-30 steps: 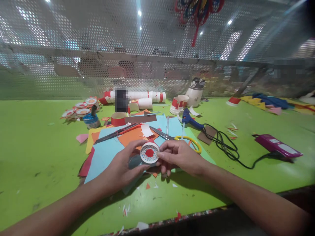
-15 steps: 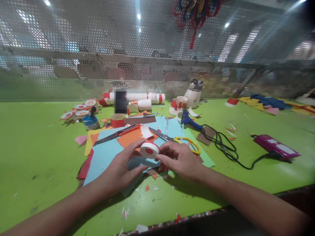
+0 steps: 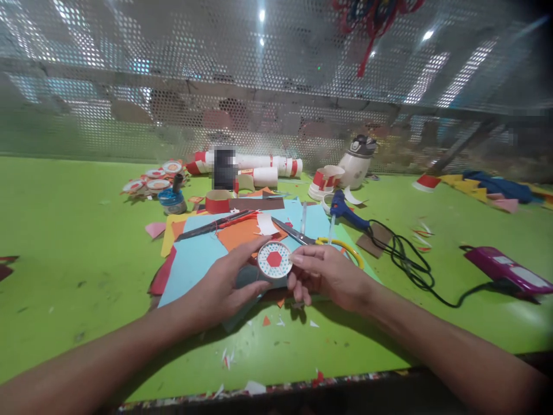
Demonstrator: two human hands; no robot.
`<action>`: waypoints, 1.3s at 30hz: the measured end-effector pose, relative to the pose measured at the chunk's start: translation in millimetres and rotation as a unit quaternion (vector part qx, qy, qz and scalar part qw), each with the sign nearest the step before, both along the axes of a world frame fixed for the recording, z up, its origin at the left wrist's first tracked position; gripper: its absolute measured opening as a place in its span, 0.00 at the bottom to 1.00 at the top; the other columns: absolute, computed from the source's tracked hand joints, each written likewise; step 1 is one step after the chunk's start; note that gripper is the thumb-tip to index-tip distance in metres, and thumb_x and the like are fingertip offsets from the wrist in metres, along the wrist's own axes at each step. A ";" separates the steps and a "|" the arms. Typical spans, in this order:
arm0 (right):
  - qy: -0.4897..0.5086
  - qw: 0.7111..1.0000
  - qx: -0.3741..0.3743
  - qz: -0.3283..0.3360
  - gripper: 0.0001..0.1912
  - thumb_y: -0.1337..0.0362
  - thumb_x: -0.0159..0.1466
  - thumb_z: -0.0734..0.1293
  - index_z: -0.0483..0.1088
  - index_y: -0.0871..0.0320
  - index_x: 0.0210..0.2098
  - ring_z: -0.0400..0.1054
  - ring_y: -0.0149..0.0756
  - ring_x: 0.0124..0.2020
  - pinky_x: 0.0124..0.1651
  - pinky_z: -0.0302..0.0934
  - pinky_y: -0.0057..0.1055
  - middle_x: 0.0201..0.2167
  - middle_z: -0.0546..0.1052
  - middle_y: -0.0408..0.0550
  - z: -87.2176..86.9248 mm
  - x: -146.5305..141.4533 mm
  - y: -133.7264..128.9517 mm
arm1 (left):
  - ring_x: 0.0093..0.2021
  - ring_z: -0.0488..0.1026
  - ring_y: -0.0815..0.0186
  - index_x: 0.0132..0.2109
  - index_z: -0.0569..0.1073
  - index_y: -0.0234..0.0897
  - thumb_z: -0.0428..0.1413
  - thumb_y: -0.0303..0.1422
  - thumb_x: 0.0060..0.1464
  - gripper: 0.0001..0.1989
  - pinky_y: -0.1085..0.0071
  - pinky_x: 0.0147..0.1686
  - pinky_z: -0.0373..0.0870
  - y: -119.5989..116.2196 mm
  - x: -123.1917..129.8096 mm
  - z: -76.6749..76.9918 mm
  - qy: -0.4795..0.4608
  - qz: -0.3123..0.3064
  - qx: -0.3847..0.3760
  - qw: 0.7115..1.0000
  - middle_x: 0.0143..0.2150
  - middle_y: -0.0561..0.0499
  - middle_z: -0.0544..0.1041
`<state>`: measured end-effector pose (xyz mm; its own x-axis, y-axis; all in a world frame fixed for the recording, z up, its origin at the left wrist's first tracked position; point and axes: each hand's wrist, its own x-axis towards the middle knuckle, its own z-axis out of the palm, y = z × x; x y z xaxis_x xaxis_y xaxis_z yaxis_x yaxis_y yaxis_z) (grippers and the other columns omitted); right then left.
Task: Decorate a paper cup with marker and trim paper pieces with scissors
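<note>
A small round paper disc [image 3: 275,260], white-rimmed with blue specks and a red hexagon in its middle, faces up toward the camera. My right hand [image 3: 330,275] pinches its right edge between thumb and index finger, the other fingers curled below. Around its left side curves my left hand [image 3: 228,282], fingers and thumb apart; fingertips are at the upper left edge and the thumb lies below. Under the hands are light blue sheets [image 3: 194,253] and orange paper [image 3: 228,235]. Scissors with yellow handles [image 3: 345,245] and red-handled scissors [image 3: 216,223] lie just beyond.
A blue glue gun [image 3: 349,213] is cabled to a purple box [image 3: 505,268] at right. Behind stand a blue jar [image 3: 171,202], stacked discs [image 3: 158,184], white tubes [image 3: 254,163], red-and-white cups [image 3: 324,180] and a bottle [image 3: 355,164]. Paper scraps dot the green table [image 3: 78,230].
The disc has tilted so that its patterned face now shows fully. The right hand's lower fingers have spread a little, and the camera view has shifted slightly.
</note>
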<state>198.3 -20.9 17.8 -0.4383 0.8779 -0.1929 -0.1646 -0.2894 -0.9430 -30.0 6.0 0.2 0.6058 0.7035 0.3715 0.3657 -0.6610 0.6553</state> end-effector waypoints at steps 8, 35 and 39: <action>-0.005 1.000 0.003 0.009 0.14 0.57 0.62 0.70 0.70 0.63 0.32 0.74 0.29 0.21 0.22 0.68 0.24 0.25 0.80 0.49 2.5 -3.6 -3.5 | 0.55 0.71 0.58 0.63 0.59 0.39 0.57 0.32 0.57 0.28 0.58 0.54 0.69 -0.6 -0.3 0.1 -0.018 -0.008 0.015 1.000 0.58 0.42 0.72; -0.016 1.000 0.012 -0.003 0.15 0.56 0.60 0.72 0.71 0.63 0.33 0.73 0.28 0.20 0.21 0.68 0.22 0.23 0.78 0.46 1.6 -2.2 -3.5 | 0.54 0.72 0.56 0.60 0.62 0.40 0.58 0.33 0.56 0.25 0.54 0.54 0.70 -3.2 1.1 6.9 -0.011 -0.015 0.000 1.000 0.56 0.42 0.73; -0.011 1.000 0.013 -0.003 0.14 0.56 0.60 0.72 0.71 0.63 0.32 0.74 0.29 0.20 0.21 0.68 0.23 0.24 0.79 0.47 2.9 -2.9 -4.3 | 0.54 0.72 0.57 0.60 0.62 0.40 0.57 0.33 0.56 0.25 0.55 0.53 0.70 -3.3 1.2 7.0 -0.013 -0.014 0.005 1.000 0.55 0.42 0.73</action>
<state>195.3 -25.2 20.7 -0.4295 0.8851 -0.1790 -0.1451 -0.2633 -0.9537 -28.8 2.8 7.2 0.6162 0.6816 0.3946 0.3297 -0.6782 0.6567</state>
